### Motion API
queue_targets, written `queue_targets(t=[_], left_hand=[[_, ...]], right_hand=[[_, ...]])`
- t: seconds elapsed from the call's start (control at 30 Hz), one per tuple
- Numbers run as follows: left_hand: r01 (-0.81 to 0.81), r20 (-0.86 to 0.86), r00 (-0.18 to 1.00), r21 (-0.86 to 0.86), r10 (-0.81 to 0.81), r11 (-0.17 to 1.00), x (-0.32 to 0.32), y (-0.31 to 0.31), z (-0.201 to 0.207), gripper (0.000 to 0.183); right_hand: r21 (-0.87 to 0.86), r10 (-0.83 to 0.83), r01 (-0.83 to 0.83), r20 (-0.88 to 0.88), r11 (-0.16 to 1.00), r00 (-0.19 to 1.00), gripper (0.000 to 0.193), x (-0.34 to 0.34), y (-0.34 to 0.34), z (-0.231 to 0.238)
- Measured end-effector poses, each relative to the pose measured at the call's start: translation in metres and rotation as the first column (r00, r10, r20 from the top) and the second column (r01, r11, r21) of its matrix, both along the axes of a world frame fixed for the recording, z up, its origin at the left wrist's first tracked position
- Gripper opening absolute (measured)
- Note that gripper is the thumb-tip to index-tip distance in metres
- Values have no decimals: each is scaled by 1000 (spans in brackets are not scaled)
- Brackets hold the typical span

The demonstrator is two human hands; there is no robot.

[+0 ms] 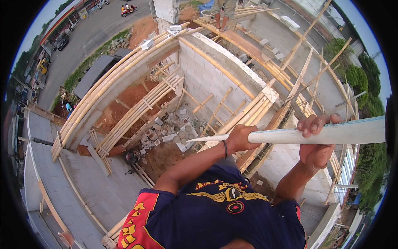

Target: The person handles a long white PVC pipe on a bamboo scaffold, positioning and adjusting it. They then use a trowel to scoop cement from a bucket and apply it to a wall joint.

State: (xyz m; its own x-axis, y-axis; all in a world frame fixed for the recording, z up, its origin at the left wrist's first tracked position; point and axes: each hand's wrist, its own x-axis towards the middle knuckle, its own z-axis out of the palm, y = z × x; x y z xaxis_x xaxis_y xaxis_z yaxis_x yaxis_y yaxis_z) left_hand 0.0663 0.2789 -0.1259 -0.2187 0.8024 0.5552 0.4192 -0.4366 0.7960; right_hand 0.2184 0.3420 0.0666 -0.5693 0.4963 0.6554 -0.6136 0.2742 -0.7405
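Observation:
A long white pipe (277,137) lies across the view in front of my chest. Its thin-looking end points left, and its thick-looking end runs out at the right rim. My left hand (241,138), with a dark band at the wrist, is wrapped around the pipe near the middle of the view. Farther right, my right hand (316,139) grips the same pipe, its fingers curled over the top and its palm below. Fine bluish marks run along the pipe's upper edge.
Bamboo poles (89,95) top the unfinished block walls (207,66) below. A plank walkway (232,39) carries another person (224,12) and a bucket (206,14). Rubble (166,133) covers the ground inside. Upright bamboo scaffolding (306,74) stands at right. A road (95,29) runs at upper left.

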Motion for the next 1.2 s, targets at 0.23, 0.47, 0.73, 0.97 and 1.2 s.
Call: queue_targets(t=[0.23, 0.47, 0.73, 0.97, 1.2], left_hand=[[-166, 151, 966, -264, 210, 950, -32, -39, -58, 25], [-266, -66, 953, -644, 295, 717, -90, -97, -113, 42], [252, 398, 828, -894, 395, 371, -72, -227, -246, 77], [423, 481, 629, -871, 610, 250, -24, -347, -281, 62], [511, 514, 645, -840, 566, 180, -43, -392, -307, 55]], right_hand=[[-249, 251, -208, 157, 946, 955, 50, -95, -6, -26], [-284, 335, -235, 383, 930, 861, 16, -150, -30, -82], [-334, 324, -177, 462, 926, 825, 18, -210, -77, -154], [-350, 465, -321, 496, 880, 733, 21, -215, -112, -189], [-310, 528, -428, 519, 849, 672, 24, -211, -131, -218]])
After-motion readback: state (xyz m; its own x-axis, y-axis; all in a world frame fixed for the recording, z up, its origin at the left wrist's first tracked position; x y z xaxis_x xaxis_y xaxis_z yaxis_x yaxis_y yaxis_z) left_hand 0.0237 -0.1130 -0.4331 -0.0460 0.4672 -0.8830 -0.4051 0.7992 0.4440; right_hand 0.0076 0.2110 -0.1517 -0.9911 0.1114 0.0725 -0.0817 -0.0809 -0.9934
